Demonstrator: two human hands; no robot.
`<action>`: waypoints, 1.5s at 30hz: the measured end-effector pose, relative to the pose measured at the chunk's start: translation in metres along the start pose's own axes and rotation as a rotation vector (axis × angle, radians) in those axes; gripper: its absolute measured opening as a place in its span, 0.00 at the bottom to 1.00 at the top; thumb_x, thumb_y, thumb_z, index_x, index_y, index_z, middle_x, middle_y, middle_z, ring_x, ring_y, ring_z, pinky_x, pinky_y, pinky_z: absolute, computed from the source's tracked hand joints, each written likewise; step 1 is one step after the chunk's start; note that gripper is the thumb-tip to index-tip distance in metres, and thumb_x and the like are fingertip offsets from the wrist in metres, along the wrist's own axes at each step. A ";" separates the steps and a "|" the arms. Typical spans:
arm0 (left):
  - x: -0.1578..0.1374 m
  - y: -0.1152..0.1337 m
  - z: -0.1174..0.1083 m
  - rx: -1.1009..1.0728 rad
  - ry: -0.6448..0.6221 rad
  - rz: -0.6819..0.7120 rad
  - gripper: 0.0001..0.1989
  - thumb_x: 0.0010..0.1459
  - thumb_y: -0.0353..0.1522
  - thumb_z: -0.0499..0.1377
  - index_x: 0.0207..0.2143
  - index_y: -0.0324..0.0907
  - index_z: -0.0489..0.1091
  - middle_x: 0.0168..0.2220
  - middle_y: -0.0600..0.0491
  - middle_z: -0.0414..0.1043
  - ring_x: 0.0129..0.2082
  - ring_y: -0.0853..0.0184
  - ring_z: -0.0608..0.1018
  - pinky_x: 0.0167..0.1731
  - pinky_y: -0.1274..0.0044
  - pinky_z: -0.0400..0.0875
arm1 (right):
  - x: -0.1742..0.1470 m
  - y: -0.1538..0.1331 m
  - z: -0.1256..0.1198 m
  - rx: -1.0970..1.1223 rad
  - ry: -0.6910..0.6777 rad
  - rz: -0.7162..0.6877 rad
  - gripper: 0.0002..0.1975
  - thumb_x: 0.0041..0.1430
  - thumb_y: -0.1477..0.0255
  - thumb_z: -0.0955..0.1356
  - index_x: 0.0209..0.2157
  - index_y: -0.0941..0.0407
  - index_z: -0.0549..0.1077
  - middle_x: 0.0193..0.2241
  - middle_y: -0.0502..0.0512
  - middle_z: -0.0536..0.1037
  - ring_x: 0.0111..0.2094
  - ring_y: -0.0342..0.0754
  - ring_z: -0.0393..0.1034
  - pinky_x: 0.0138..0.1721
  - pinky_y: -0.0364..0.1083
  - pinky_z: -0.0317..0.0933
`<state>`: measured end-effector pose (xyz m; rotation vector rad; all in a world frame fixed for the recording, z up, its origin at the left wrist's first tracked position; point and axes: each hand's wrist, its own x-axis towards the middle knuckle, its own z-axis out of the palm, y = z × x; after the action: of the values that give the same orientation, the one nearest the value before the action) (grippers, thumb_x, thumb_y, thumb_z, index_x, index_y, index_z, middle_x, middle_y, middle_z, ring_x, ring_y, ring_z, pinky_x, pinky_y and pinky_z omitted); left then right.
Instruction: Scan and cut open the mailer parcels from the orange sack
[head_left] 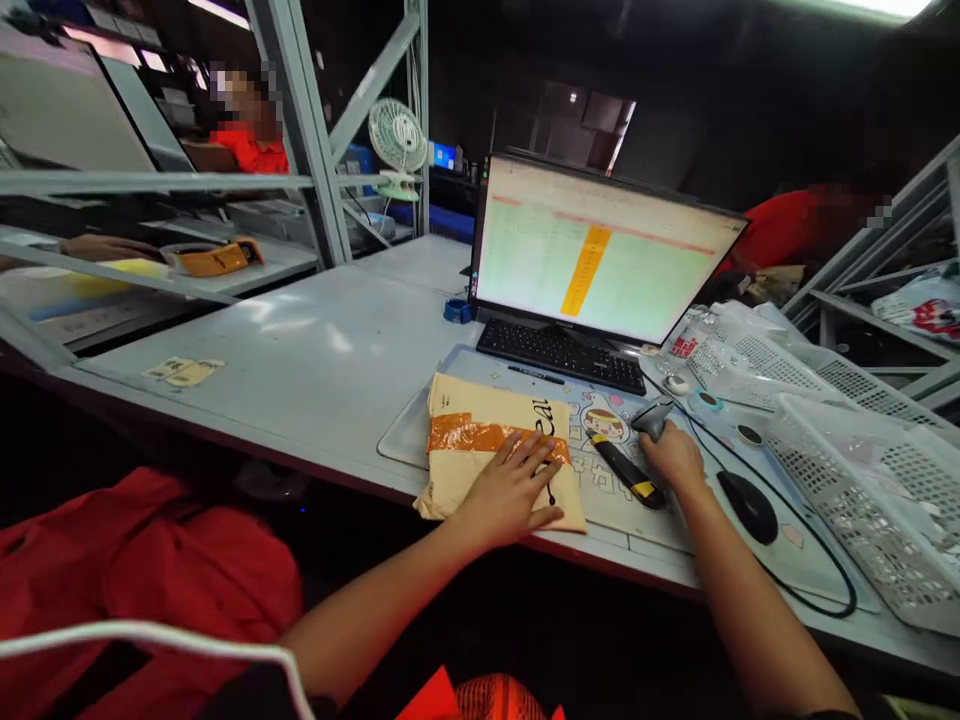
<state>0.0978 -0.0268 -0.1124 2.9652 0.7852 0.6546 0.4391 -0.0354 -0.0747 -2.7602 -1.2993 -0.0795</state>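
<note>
A cream-coloured package (457, 480) with a band of shiny orange tape lies at the front edge of the desk. Across its top my left hand (514, 485) rests flat, fingers spread. To the right, my right hand (673, 458) is wrapped round a grey handheld barcode scanner (651, 418), whose head points up and left. Between the two hands lies a black and yellow utility knife (624, 468) on the patterned desk mat (600, 505). The scanner's handle is mostly hidden in my fingers.
A monitor (600, 250) stands behind a black keyboard (559, 355). A mouse (748, 507) and a looping cable lie at right, beside white perforated baskets (862, 500). A pen (536, 375) lies near the keyboard. People in red are at the back left and right.
</note>
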 end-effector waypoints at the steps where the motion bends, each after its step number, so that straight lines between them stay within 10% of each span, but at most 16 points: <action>1: -0.001 0.000 0.000 0.004 0.000 0.000 0.35 0.71 0.54 0.52 0.69 0.42 0.65 0.74 0.46 0.56 0.76 0.52 0.54 0.75 0.57 0.41 | 0.000 0.000 0.001 -0.004 0.009 0.007 0.27 0.68 0.57 0.64 0.57 0.64 0.71 0.51 0.73 0.79 0.53 0.66 0.76 0.51 0.57 0.69; 14: -0.021 0.005 -0.030 -0.053 -0.023 -0.002 0.37 0.61 0.52 0.67 0.68 0.47 0.67 0.74 0.47 0.56 0.75 0.47 0.56 0.74 0.54 0.45 | 0.001 0.005 0.011 -0.028 0.067 0.007 0.23 0.68 0.63 0.64 0.57 0.64 0.71 0.50 0.72 0.78 0.52 0.64 0.74 0.50 0.56 0.69; 17: -0.038 -0.014 -0.038 -0.004 -0.095 -0.096 0.47 0.54 0.47 0.74 0.72 0.53 0.60 0.77 0.46 0.45 0.75 0.35 0.48 0.71 0.41 0.43 | 0.000 0.005 0.011 -0.024 0.057 0.012 0.24 0.69 0.63 0.63 0.59 0.63 0.69 0.51 0.72 0.77 0.54 0.64 0.74 0.52 0.57 0.68; 20: -0.047 -0.045 -0.058 -0.091 -0.131 -0.121 0.35 0.64 0.33 0.65 0.71 0.53 0.62 0.76 0.47 0.50 0.74 0.44 0.58 0.71 0.51 0.56 | 0.000 0.007 0.011 -0.011 0.053 0.006 0.25 0.69 0.62 0.63 0.61 0.63 0.67 0.52 0.73 0.76 0.54 0.65 0.74 0.52 0.58 0.68; 25: -0.035 -0.076 -0.124 -0.575 0.296 -0.392 0.18 0.70 0.37 0.55 0.56 0.42 0.77 0.54 0.48 0.80 0.54 0.54 0.81 0.58 0.67 0.75 | -0.003 0.009 0.013 -0.004 0.066 -0.010 0.24 0.68 0.63 0.62 0.59 0.63 0.69 0.52 0.73 0.76 0.53 0.66 0.73 0.51 0.58 0.69; 31: -0.004 -0.066 -0.137 -1.256 0.700 -0.719 0.30 0.62 0.54 0.65 0.43 0.33 0.76 0.37 0.43 0.83 0.43 0.53 0.85 0.46 0.66 0.82 | -0.005 0.001 0.005 0.038 0.074 0.006 0.25 0.67 0.62 0.63 0.57 0.66 0.71 0.51 0.76 0.77 0.54 0.68 0.73 0.53 0.59 0.68; 36: 0.006 -0.057 -0.105 -1.359 0.703 -0.828 0.31 0.57 0.56 0.69 0.41 0.34 0.77 0.35 0.43 0.83 0.45 0.51 0.85 0.48 0.65 0.83 | -0.014 0.016 -0.052 0.274 -0.012 -0.066 0.22 0.66 0.53 0.66 0.41 0.59 0.77 0.35 0.67 0.81 0.38 0.62 0.78 0.40 0.54 0.71; 40: 0.006 -0.054 -0.098 -1.381 0.672 -0.820 0.35 0.52 0.58 0.70 0.40 0.33 0.78 0.36 0.42 0.83 0.42 0.51 0.85 0.47 0.64 0.83 | -0.057 0.035 -0.126 0.638 -0.183 -0.377 0.28 0.51 0.41 0.73 0.33 0.53 0.78 0.21 0.55 0.76 0.19 0.51 0.69 0.17 0.47 0.63; 45: 0.006 -0.047 -0.100 -1.364 0.636 -0.697 0.35 0.58 0.57 0.66 0.49 0.33 0.78 0.42 0.42 0.83 0.47 0.51 0.85 0.53 0.64 0.80 | -0.120 0.023 -0.199 0.682 -0.026 -0.879 0.23 0.58 0.44 0.74 0.27 0.49 0.79 0.19 0.53 0.75 0.18 0.48 0.69 0.15 0.45 0.63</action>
<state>0.0405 0.0074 -0.0237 1.1755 0.7895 1.3138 0.3785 -0.1630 0.1119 -1.5175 -1.9684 0.2845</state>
